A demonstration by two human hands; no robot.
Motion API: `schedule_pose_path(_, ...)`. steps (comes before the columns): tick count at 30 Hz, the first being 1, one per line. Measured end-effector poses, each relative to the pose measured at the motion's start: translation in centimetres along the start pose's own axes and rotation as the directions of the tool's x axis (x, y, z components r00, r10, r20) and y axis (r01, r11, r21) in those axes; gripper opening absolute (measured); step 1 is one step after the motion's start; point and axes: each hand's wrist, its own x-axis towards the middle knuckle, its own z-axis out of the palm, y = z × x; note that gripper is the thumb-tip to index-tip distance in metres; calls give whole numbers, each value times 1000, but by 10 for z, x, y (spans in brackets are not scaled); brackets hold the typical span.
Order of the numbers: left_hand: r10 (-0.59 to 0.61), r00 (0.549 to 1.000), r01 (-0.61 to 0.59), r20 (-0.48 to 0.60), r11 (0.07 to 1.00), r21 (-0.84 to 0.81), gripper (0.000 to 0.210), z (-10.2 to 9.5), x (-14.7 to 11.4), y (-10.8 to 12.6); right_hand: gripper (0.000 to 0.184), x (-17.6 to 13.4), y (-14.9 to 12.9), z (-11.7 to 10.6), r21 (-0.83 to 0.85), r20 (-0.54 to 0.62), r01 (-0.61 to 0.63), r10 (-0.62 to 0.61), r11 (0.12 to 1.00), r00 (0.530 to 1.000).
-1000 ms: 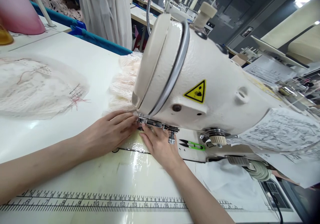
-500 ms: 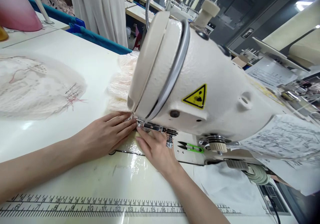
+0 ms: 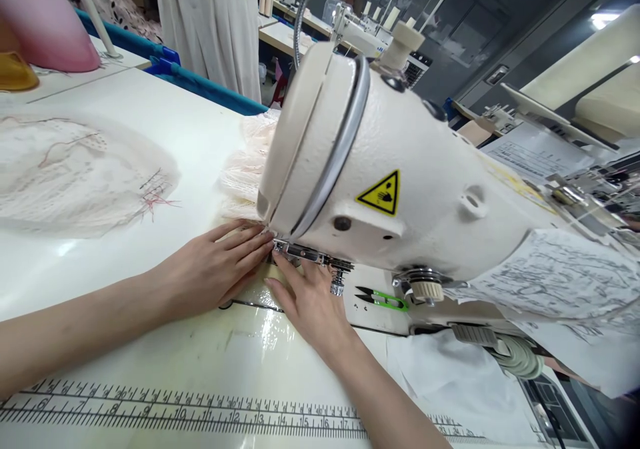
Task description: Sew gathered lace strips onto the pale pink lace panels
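Observation:
A white sewing machine [image 3: 420, 142] fills the middle of the view, its head tilted in the picture. Pale lace fabric [image 3: 245, 169] lies gathered behind and left of the needle area. My left hand [image 3: 225, 262] rests flat, fingers stretched toward the needle area at the fabric's near edge. From the other side, my right hand [image 3: 313, 302] reaches under the machine head, thumb and forefinger apart, other fingers partly hidden. The fabric beneath the fingertips is mostly covered. Green-handled thread snips [image 3: 383, 298] lie on the machine bed, right of my right hand.
A sheer lace piece with loose red threads [image 3: 85, 175] lies on the left of the table. A printed ruler [image 3: 210, 412] runs along the near edge. White cloth [image 3: 450, 375] sits at right. Beyond the table stands a person in pale trousers [image 3: 210, 35].
The view has shifted slightly, so the background sits a little lower and further right. Both hands stay almost in the same place by the needle area.

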Motion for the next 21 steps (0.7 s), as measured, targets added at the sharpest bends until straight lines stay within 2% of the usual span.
schedule_pose_path(3, 14, 1000, -15, 22, 1000, 9, 49, -2, 1, -1, 34, 1, -1, 1, -13, 12, -2, 2, 1000, 1000)
schedule_pose_path(7, -31, 999, 32, 25, 999, -43, 48, 0, 0, -2, 33, -2, 1, 5, -51, 7, -9, 9, 999, 1000)
schedule_pose_path(14, -46, 998, 47, 48, 998, -36, 44, 2, -2, -5, 27, -8, 18, 13, -34, -73, -38, 35, 999, 997)
schedule_pose_path(18, -46, 997, 47, 57, 999, -12, 43, -7, 0, -2, 26, -5, 23, 9, -17, -96, -2, 1, 1000, 995)
schedule_pose_path(21, -129, 986, 133, 108, 991, -28, 42, -17, 5, -1, 26, -3, 25, 5, 19, -98, 18, -16, 1000, 995)
